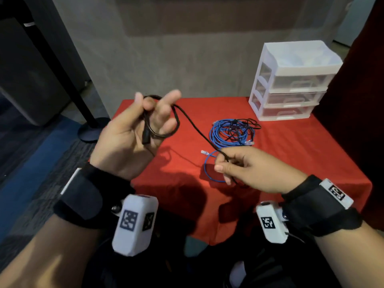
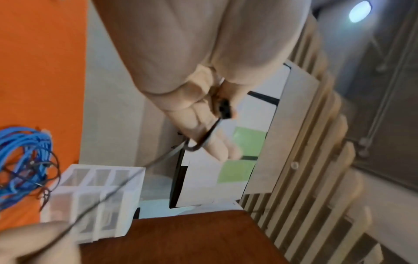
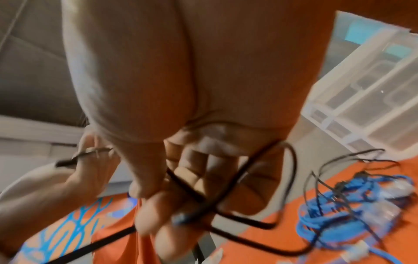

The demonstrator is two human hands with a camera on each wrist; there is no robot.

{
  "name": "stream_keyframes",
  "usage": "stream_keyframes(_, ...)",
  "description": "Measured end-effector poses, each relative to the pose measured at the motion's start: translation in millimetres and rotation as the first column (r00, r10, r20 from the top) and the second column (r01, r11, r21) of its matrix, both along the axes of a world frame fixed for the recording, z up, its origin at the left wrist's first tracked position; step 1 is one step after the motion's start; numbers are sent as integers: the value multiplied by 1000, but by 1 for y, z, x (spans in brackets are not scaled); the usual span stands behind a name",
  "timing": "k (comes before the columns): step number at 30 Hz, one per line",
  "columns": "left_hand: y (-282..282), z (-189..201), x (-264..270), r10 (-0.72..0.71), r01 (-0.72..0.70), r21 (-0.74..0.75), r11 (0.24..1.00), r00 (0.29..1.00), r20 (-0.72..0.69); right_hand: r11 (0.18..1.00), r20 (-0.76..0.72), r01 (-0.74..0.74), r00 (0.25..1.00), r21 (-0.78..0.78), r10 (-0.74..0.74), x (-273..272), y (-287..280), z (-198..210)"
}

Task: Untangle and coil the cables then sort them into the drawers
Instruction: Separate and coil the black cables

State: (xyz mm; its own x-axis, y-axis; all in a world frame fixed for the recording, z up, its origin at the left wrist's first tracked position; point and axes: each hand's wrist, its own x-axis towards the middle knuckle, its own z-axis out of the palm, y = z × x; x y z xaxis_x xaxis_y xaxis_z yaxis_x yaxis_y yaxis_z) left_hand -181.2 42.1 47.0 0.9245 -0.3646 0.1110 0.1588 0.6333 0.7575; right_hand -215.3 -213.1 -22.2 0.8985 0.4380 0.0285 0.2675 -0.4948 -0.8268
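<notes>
Above the left edge of the red table my left hand is raised palm up. It holds a small loop of the thin black cable, whose plug lies across the palm. The cable runs down and right to my right hand, which pinches it between thumb and fingers. The left wrist view shows the plug against my fingers; the right wrist view shows the black cable crossing my fingers. A tangle of blue cable mixed with thin black wire lies mid-table.
A white three-drawer unit stands at the table's back right, all drawers shut. A loose blue cable end with a clear plug lies just under my right hand. A black stand base sits on the floor to the left.
</notes>
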Motion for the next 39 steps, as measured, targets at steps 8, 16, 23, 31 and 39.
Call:
stream_keyframes(8,-22,-33,24,302,-428,268,863,863,406,948,260,-36,958,-315,123,-15,24,-15)
stream_keyframes(16,-30,-66,1,-290,-506,781,365,736,612,941,531,178,847,-290,4,8,3,36)
stream_keyframes(23,-40,-40,-20,-265,45,606,794,923,279,905,600,231,799,-358,34,30,-10,24)
stream_keyframes(31,-29,-43,-2,10,-115,601,791,984,175,783,479,327,877,-529,-43,32,-23,8)
stream_keyframes(39,-17,-25,19,27,-28,-5,1000,982,-186,810,465,268,885,-521,6,21,-16,-22)
